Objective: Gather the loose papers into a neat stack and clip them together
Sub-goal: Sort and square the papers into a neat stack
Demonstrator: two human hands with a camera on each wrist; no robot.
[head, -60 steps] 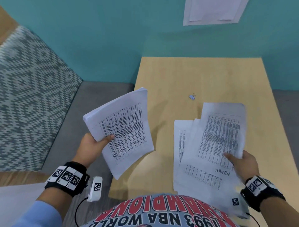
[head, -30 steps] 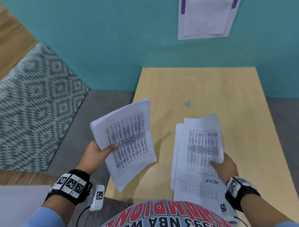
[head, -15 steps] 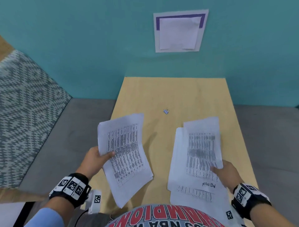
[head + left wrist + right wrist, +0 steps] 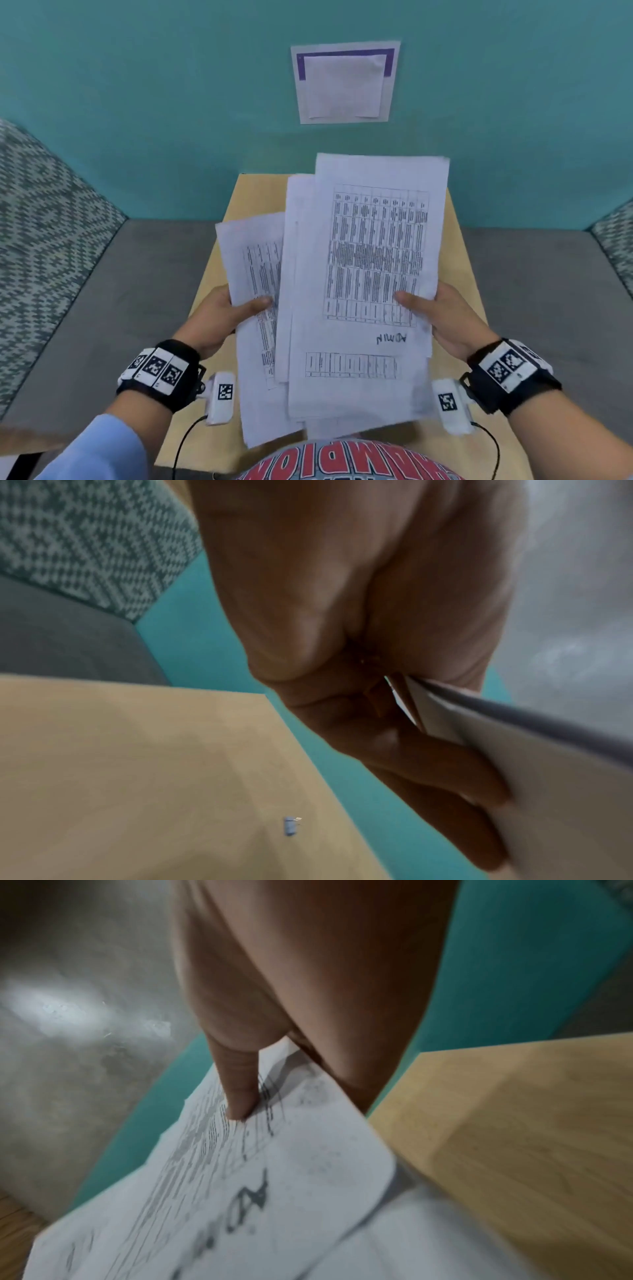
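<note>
Pinching one sheaf of papers (image 4: 255, 270) between thumb and fingers (image 4: 441, 767) of the left hand (image 4: 219, 315); gripping the larger sheaf (image 4: 370, 260) with the right hand (image 4: 448, 318), thumb on top. Overlapping both above the counter (image 4: 459, 260), edges uneven. Gathering nearly done; squaring and clipping not yet done, judging by the clip (image 4: 290, 826) lying untouched on the counter.
</note>
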